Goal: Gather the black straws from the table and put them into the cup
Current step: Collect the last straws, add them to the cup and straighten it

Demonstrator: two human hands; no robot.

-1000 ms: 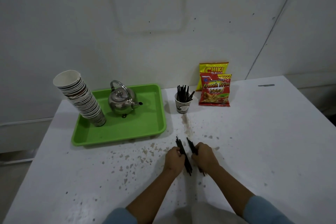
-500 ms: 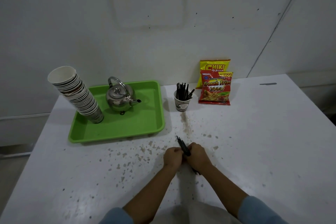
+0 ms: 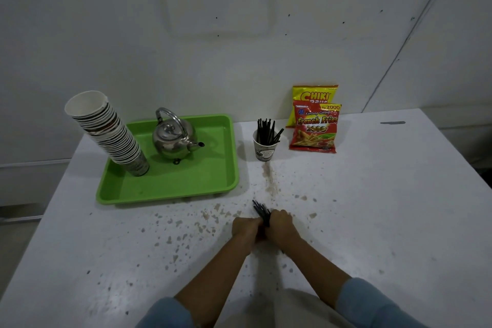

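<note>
A bundle of black straws (image 3: 260, 211) lies on the white table, its far ends poking out ahead of my hands. My left hand (image 3: 245, 227) and my right hand (image 3: 281, 225) press together around the bundle, both closed on it; the near ends are hidden between the hands. Farther back stands a paper cup (image 3: 265, 150) holding several black straws upright, well apart from my hands.
A green tray (image 3: 170, 189) at back left carries a tilted stack of paper cups (image 3: 106, 130) and a metal kettle (image 3: 174, 138). Two snack bags (image 3: 315, 125) lean by the wall right of the cup. The table (image 3: 372, 208) is speckled with brown stains.
My hands came together, merging two separate groups of straws into one bundle. The view shifted slightly.
</note>
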